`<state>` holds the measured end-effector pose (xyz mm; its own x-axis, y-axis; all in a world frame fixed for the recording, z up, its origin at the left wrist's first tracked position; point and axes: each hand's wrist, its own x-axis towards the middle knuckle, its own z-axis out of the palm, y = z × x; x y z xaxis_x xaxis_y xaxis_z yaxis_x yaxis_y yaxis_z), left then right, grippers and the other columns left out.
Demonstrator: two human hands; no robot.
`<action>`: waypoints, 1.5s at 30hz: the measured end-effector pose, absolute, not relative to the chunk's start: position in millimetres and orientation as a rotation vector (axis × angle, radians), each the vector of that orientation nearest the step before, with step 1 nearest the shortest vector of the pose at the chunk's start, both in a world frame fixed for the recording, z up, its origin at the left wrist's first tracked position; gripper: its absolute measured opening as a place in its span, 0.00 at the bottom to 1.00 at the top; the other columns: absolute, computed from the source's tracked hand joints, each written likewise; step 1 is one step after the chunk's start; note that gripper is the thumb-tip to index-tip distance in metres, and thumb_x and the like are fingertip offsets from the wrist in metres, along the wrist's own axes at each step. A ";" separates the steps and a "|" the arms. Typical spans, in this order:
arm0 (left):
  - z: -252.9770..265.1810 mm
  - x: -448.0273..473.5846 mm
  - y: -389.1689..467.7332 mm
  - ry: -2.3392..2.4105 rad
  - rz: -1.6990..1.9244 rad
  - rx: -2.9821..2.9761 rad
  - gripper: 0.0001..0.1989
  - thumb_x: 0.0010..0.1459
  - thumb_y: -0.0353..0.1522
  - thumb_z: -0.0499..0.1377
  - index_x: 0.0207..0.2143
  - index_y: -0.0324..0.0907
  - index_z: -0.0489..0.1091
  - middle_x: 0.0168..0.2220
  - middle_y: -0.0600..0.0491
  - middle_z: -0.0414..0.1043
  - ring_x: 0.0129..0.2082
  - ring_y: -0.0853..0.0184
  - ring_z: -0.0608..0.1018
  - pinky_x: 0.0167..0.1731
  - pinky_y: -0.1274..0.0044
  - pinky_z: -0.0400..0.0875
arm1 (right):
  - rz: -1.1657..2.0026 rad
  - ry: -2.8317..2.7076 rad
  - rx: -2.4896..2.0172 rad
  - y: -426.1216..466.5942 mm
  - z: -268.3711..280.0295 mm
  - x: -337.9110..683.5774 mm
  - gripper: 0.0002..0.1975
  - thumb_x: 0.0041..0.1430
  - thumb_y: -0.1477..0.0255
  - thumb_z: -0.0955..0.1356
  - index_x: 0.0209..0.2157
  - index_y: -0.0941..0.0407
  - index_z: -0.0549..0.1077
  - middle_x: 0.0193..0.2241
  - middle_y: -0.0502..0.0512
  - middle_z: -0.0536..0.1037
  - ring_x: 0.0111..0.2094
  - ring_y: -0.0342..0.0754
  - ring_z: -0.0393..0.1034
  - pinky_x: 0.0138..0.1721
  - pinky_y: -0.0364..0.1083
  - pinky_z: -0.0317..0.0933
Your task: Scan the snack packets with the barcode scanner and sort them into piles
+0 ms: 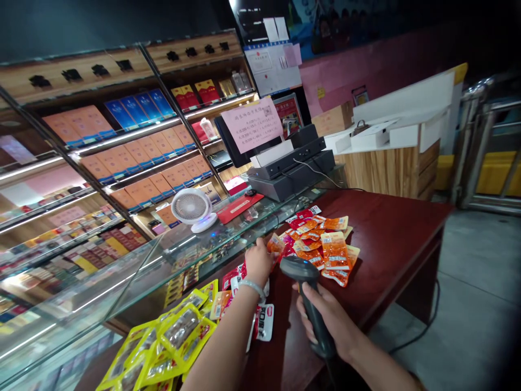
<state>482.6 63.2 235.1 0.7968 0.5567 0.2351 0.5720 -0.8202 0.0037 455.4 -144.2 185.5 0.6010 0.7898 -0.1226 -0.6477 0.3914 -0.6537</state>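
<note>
My right hand [321, 315] is wrapped round the handle of a dark barcode scanner [300, 269], its head pointing away over the table. My left hand [259, 260], with a pale bracelet on the wrist, pinches an orange snack packet [275, 244] just left of the scanner head. Beyond the scanner lies a loose pile of orange snack packets [336, 252] mixed with red ones [299, 217]. Under my left forearm are red and white packets [264, 322], partly hidden. To the left, several yellow snack packets [179, 331] overlap in a heap.
The dark red table [391, 217] stands against a glass display counter [154, 271]. On the counter are a white fan [191, 206], a red mat [240, 207] and a monitor with a pink notice [252, 125]. Boxed goods fill the shelves [134, 157]; a metal railing [472, 141] stands at right.
</note>
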 end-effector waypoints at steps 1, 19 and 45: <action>235.9 474.1 59.7 -0.917 -0.390 -2.932 0.22 0.55 0.41 0.61 0.47 0.39 0.62 0.38 0.42 0.76 0.42 0.55 0.79 0.39 0.72 0.65 | 0.910 -0.228 -0.716 -144.8 185.6 454.7 0.21 0.56 0.53 0.70 0.42 0.54 0.65 0.19 0.41 0.68 0.12 0.36 0.57 0.10 0.36 0.54; 226.4 400.3 42.6 -1.025 -0.590 -2.980 0.19 0.58 0.44 0.56 0.46 0.41 0.63 0.35 0.46 0.76 0.37 0.57 0.78 0.36 0.72 0.63 | 0.864 -0.311 -0.727 -146.8 183.3 454.3 0.18 0.59 0.55 0.68 0.40 0.54 0.66 0.19 0.41 0.67 0.12 0.36 0.56 0.12 0.37 0.54; 212.7 486.7 27.1 -1.064 -0.170 -2.912 0.26 0.59 0.45 0.50 0.50 0.34 0.70 0.51 0.36 0.69 0.53 0.51 0.67 0.53 0.62 0.58 | 0.819 -0.267 -0.728 -146.0 183.8 452.3 0.20 0.58 0.54 0.69 0.42 0.54 0.65 0.19 0.42 0.68 0.12 0.36 0.56 0.11 0.36 0.54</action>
